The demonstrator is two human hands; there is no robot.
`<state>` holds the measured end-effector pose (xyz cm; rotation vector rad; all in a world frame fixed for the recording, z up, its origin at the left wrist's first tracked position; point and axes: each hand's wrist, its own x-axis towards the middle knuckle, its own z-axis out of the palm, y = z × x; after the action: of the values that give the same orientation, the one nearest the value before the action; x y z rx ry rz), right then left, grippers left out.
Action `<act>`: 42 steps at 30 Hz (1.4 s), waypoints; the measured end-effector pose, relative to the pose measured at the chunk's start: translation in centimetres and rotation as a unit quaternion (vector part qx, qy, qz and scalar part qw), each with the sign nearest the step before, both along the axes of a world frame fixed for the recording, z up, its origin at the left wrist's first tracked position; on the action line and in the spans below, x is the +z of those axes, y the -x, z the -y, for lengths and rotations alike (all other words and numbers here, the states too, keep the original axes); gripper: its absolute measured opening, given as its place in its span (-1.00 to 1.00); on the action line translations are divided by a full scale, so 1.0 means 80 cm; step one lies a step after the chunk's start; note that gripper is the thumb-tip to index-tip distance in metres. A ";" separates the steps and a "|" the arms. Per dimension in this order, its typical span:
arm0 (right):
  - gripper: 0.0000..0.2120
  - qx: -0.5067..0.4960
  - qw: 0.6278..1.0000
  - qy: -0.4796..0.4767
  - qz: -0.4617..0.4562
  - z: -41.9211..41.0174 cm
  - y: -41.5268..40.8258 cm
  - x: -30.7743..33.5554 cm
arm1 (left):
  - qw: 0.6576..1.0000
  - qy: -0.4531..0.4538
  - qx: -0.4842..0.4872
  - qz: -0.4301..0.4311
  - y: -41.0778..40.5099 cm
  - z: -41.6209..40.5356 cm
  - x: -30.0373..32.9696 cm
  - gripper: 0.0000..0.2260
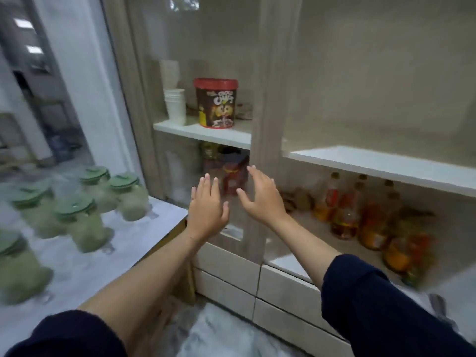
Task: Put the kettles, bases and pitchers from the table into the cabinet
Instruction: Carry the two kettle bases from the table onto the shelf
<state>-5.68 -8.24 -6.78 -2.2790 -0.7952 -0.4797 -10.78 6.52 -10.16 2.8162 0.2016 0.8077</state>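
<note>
I see five pitchers (77,222) standing upright on the marble table (144,235) at the left, their long axis vertical; I cannot tell where the spouts point, because the picture is blurred. Each has a green lid and a pale green, cloudy body. My left hand (207,210) and right hand (260,199) are raised with straight fingers and hold nothing, in front of the cabinet (268,99). The right white shelf (386,166) has bare surface; bottles (360,217) fill the level below.

Single head view, looking forward and down, close to cabinet (265,124), table (144,228) at left.
</note>
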 end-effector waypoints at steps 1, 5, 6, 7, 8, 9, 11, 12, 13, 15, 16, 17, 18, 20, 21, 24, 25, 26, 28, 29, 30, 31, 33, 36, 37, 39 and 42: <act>-0.42 0.033 0.999 0.002 -0.010 -0.031 -0.005 -0.008 | 1.000 -0.002 0.030 -0.003 0.006 -0.028 -0.007 -0.43; -0.42 0.149 0.987 0.022 -0.046 -0.153 -0.013 -0.043 | 0.989 0.027 0.138 -0.041 0.039 -0.129 -0.040 -0.41; -0.42 0.177 0.982 0.028 -0.054 -0.181 -0.011 -0.052 | 0.985 0.035 0.165 -0.048 0.050 -0.151 -0.048 -0.40; -0.44 0.205 0.976 0.032 -0.062 -0.208 -0.007 -0.060 | 0.979 0.039 0.193 -0.051 0.062 -0.171 -0.056 -0.39; -0.46 0.233 0.969 0.036 -0.072 -0.233 -0.001 -0.069 | 0.973 0.043 0.222 -0.055 0.075 -0.190 -0.066 -0.40; -0.48 0.263 0.960 0.043 -0.082 -0.257 0.006 -0.079 | 0.965 0.047 0.252 -0.060 0.090 -0.206 -0.074 -0.41; -0.47 0.322 0.939 0.067 -0.100 -0.301 0.022 -0.101 | 0.945 0.056 0.315 -0.068 0.121 -0.233 -0.090 -0.46; -0.45 0.349 0.927 0.083 -0.109 -0.322 0.032 -0.114 | 0.934 0.062 0.344 -0.070 0.138 -0.243 -0.099 -0.47; -0.44 0.375 0.915 0.097 -0.116 -0.341 0.044 -0.127 | 0.923 0.068 0.372 -0.072 0.157 -0.252 -0.109 -0.47; -0.44 0.420 0.891 0.123 -0.121 -0.375 0.071 -0.150 | 0.898 0.074 0.425 -0.082 0.198 -0.265 -0.126 -0.47; -0.45 0.440 0.879 0.134 -0.125 -0.389 0.087 -0.159 | 0.884 0.080 0.451 -0.089 0.220 -0.270 -0.135 -0.48; -0.46 0.459 0.867 0.143 -0.132 -0.403 0.105 -0.169 | 0.870 0.087 0.476 -0.095 0.243 -0.275 -0.145 -0.48; -0.47 0.478 0.855 0.150 -0.138 -0.416 0.122 -0.177 | 0.857 0.092 0.497 -0.101 0.265 -0.280 -0.153 -0.47; -0.50 0.506 0.833 0.161 -0.154 -0.445 0.158 -0.194 | 0.833 0.097 0.533 -0.112 0.310 -0.292 -0.167 -0.47; -0.50 0.515 0.824 0.167 -0.163 -0.459 0.176 -0.202 | 0.822 0.101 0.549 -0.113 0.332 -0.300 -0.173 -0.47; -0.47 0.537 0.799 0.197 -0.185 -0.501 0.232 -0.223 | 0.789 0.118 0.591 -0.114 0.398 -0.332 -0.187 -0.49; -0.45 0.543 0.791 0.205 -0.193 -0.515 0.250 -0.229 | 0.778 0.124 0.605 -0.120 0.421 -0.345 -0.192 -0.49; -0.44 0.550 0.783 0.211 -0.198 -0.530 0.267 -0.234 | 0.768 0.133 0.613 -0.128 0.443 -0.358 -0.198 -0.47; -0.37 0.556 0.772 0.230 -0.205 -0.562 0.298 -0.243 | 0.756 0.155 0.619 -0.146 0.486 -0.388 -0.208 -0.40; -0.30 0.552 0.771 0.247 -0.200 -0.579 0.312 -0.247 | 0.750 0.166 0.620 -0.161 0.505 -0.402 -0.215 -0.34; -0.21 0.546 0.773 0.266 -0.185 -0.596 0.323 -0.250 | 0.744 0.177 0.619 -0.178 0.523 -0.416 -0.221 -0.27; -0.11 0.535 0.776 0.289 -0.168 -0.613 0.334 -0.252 | 0.740 0.190 0.616 -0.195 0.540 -0.431 -0.227 -0.18; 0.08 0.510 0.775 0.344 -0.144 -0.643 0.351 -0.254 | 0.730 0.217 0.607 -0.226 0.566 -0.458 -0.235 -0.01; 0.30 0.479 0.753 0.429 -0.141 -0.679 0.367 -0.260 | 0.704 0.277 0.594 -0.274 0.591 -0.495 -0.241 0.24; 0.35 0.471 0.743 0.455 -0.137 -0.690 0.371 -0.263 | 0.695 0.294 0.590 -0.287 0.597 -0.506 -0.243 0.30; 0.43 0.459 0.725 0.497 -0.131 -0.708 0.376 -0.266 | 0.686 0.319 0.572 -0.317 0.606 -0.528 -0.245 0.38; 0.48 0.442 0.704 0.539 -0.137 -0.723 0.380 -0.268 | 0.685 0.332 0.538 -0.362 0.615 -0.554 -0.245 0.42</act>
<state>-36.09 49.61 -28.26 -2.3216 -2.2152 1.0244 -60.00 50.83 -29.73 1.8916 1.9067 -0.3475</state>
